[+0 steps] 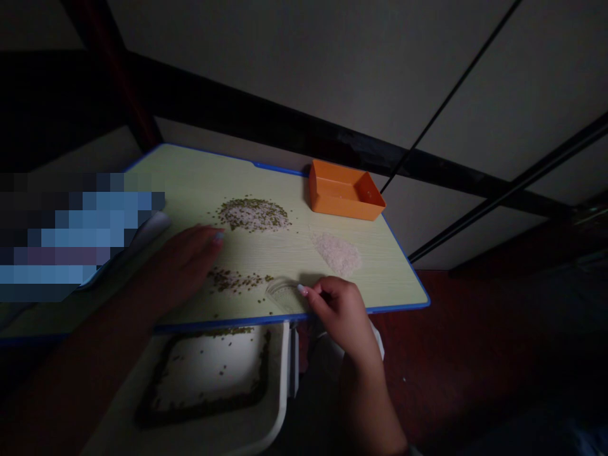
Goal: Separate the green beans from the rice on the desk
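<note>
On the pale table [190, 174] lies a mixed pile of small green beans and white rice-like grains [254, 215]. A smaller, thin spread of the same mix [237, 280] is close to the front edge. My left hand [192, 259] rests beside these two, its fingers stretched out toward the larger pile. Farther right there is a heap of white grains [338, 252]. Just in front of it my right hand [339, 307] is curled at the table's edge, thumb and forefinger pinched together. Whatever is between those fingertips is too small to make out.
An orange open box [346, 193] stands at the back right corner. Under the front edge sits a white tray [280, 405] with green beans along its inner borders. A pixelated blue patch [95, 234] covers the left side. Cabinet panels [332, 63] rise behind the table.
</note>
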